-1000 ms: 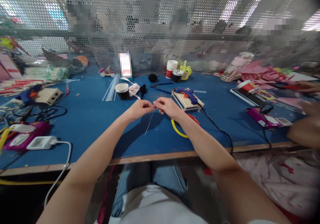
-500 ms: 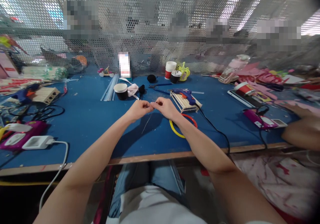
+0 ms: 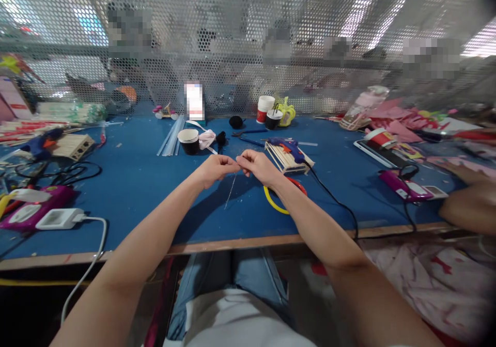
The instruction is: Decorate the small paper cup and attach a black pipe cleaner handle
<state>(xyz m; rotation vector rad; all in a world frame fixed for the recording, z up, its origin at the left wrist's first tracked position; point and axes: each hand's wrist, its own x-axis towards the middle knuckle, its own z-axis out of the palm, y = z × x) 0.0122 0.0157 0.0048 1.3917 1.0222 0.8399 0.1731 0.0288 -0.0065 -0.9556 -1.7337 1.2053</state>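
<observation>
My left hand (image 3: 215, 170) and my right hand (image 3: 256, 166) meet fingertip to fingertip above the middle of the blue table. Both are closed in a pinch. A thin pale strand (image 3: 231, 191), like thread, hangs from between the fingertips towards the tabletop. Its upper end is hidden by the fingers, so I cannot see which hand bears more of it. Under my right forearm lie a yellow ring (image 3: 274, 202) and a red ring (image 3: 299, 185). Just beyond my right hand, a blue glue gun (image 3: 287, 148) rests on a small wooden stick rack (image 3: 281, 162).
Beyond my hands stand a black-and-white paper cup (image 3: 188, 141), clear glue sticks (image 3: 170, 136), pliers (image 3: 250, 139) and a lit phone (image 3: 194, 101). Purple power strips (image 3: 60, 194) and cords lie left and right. Another person's arm (image 3: 470, 202) rests at the right. A perforated metal screen (image 3: 232, 37) closes off the back.
My fingertips have shifted slightly, and my right fingers are curled a little more. The hanging strand has swung a little to the right. The whole view has moved slightly.
</observation>
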